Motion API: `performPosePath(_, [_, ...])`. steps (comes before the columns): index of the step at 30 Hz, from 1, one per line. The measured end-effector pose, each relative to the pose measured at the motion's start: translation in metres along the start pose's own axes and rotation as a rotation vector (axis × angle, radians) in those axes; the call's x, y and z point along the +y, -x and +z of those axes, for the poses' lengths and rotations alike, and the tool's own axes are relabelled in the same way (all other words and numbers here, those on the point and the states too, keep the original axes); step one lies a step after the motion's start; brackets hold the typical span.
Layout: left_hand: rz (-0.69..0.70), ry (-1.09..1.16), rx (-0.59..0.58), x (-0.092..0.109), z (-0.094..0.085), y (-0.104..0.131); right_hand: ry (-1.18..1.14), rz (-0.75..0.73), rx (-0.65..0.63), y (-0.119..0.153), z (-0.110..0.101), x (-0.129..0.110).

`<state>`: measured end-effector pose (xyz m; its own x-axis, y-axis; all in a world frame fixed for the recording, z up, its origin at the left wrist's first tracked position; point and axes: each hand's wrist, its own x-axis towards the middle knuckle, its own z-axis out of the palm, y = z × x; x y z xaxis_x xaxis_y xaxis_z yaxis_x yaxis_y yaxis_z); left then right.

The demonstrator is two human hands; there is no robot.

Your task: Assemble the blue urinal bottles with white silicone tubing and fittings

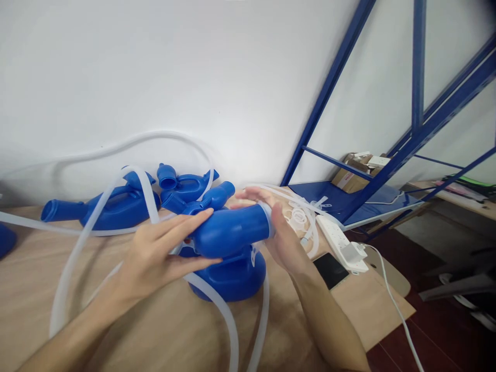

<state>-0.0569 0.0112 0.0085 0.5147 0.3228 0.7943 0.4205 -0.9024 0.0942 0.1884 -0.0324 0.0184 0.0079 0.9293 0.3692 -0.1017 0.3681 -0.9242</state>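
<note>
My left hand (155,258) grips a bent blue plastic spout (228,232) from the left, fingers along its top and thumb beneath. Over the spout's right end sits a translucent white cap (267,219), partly hidden. My right hand (281,235) is cupped around that cap, palm against its end and fingers reaching behind. Below the spout stands a blue plastic bottle with a handle (236,279). Whether the two touch, I cannot tell. Pale flexible tubing (222,305) passes under my left wrist and hangs toward the table's near side.
More blue bottles (116,209) lie along the wall, with looped tubing (96,206) among them. Small white rings (297,218), a black phone (330,270) and a power strip (341,245) lie at the right. A blue metal rack (329,77) stands beyond the wooden table (166,336).
</note>
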Motion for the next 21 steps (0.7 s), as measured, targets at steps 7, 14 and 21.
performPosePath(7, [-0.479,0.101,0.187,-0.003,-0.015,-0.008,0.333,-0.074,-0.145,-0.001,-0.024,-0.019])
performPosePath(14, [-0.527,0.113,0.180,0.000,-0.015,-0.008,0.415,-0.253,0.031,0.005,-0.005,-0.012])
performPosePath(21, [-0.436,0.034,0.154,-0.001,-0.017,-0.004,0.305,-0.357,0.225,0.000,0.006,-0.003])
